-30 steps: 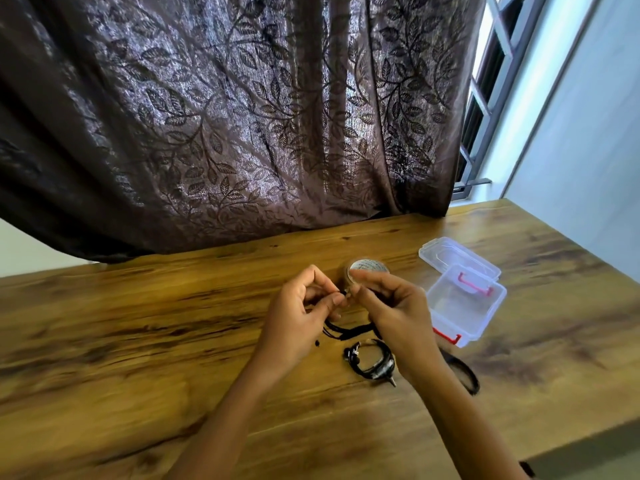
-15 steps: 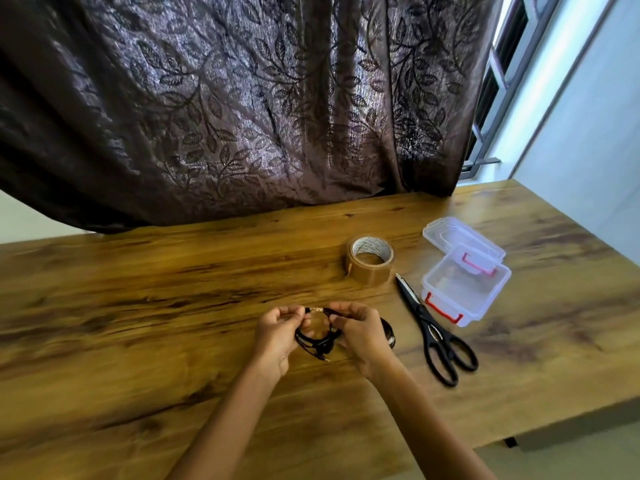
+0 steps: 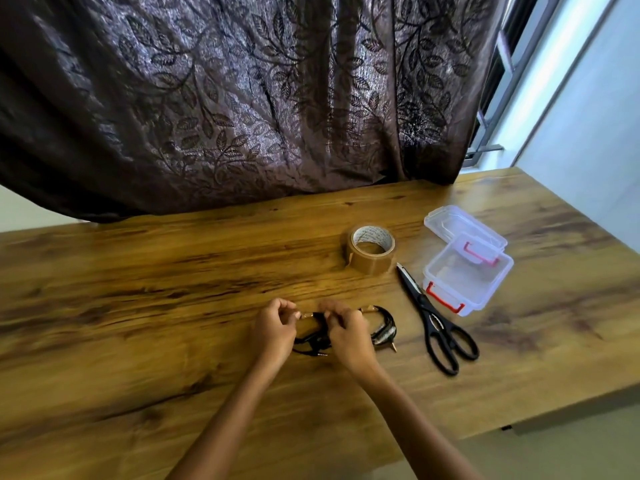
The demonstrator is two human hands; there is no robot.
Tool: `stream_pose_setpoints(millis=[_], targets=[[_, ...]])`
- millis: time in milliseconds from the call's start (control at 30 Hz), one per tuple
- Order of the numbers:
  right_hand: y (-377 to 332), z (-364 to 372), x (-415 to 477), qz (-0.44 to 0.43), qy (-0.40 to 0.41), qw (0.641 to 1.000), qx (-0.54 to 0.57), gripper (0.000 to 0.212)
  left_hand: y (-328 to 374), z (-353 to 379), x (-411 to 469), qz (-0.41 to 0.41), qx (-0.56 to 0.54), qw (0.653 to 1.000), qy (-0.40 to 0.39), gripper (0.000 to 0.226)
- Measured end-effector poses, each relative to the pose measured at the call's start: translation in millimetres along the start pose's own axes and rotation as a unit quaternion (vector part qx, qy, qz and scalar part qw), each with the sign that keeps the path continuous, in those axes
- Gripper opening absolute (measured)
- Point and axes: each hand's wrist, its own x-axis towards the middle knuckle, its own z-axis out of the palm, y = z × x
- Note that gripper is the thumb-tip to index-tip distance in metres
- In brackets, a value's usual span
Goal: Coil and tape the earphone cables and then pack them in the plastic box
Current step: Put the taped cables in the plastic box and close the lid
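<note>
A black coiled earphone cable [image 3: 311,339] lies on the wooden table [image 3: 138,306] between my hands. My left hand [image 3: 273,329] pinches its top left with curled fingers. My right hand [image 3: 348,334] pinches the same coil from the right and covers part of it. A short brown strip shows between the fingertips. A second coiled black cable [image 3: 384,327] rests just right of my right hand. The roll of brown tape [image 3: 370,249] stands farther back. The clear plastic box [image 3: 467,277] with red latches sits open at the right, its lid [image 3: 464,226] hinged behind it.
Black scissors [image 3: 440,327] lie between the cables and the box, blades pointing away from me. A dark leaf-patterned curtain [image 3: 242,98] hangs along the table's far edge. The table's right front corner drops off near the scissors' handles.
My hands came down from in front of the tape roll to the table near me, carrying the cable. The view tilted, so the tape roll and scissors now show fully.
</note>
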Motion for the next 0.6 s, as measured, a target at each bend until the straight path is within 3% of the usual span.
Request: stream_pose_setpoints(millis=[133,233,300,433,600], targets=[[-8,-26,-6,-0.068,0.055,0.996,0.009,0.028,18,6,-4,0.068,0.042,0.997,0.005,0.005],[-10,-61,-8,-0.134,0.186,0.973,0.024,0.033,39,20,-5,0.122,0.019,0.992,-0.017,0.010],[-6,-86,-6,-0.158,0.283,0.946,0.010,0.024,53,35,-5,0.136,0.007,0.990,-0.036,0.008],[10,-135,1,-0.112,0.390,0.914,-0.020,0.023,82,73,-5,0.144,-0.027,0.984,-0.102,0.009],[32,-171,10,0.007,0.375,0.927,-0.006,0.046,117,122,-9,0.088,-0.104,0.968,-0.210,0.029]])
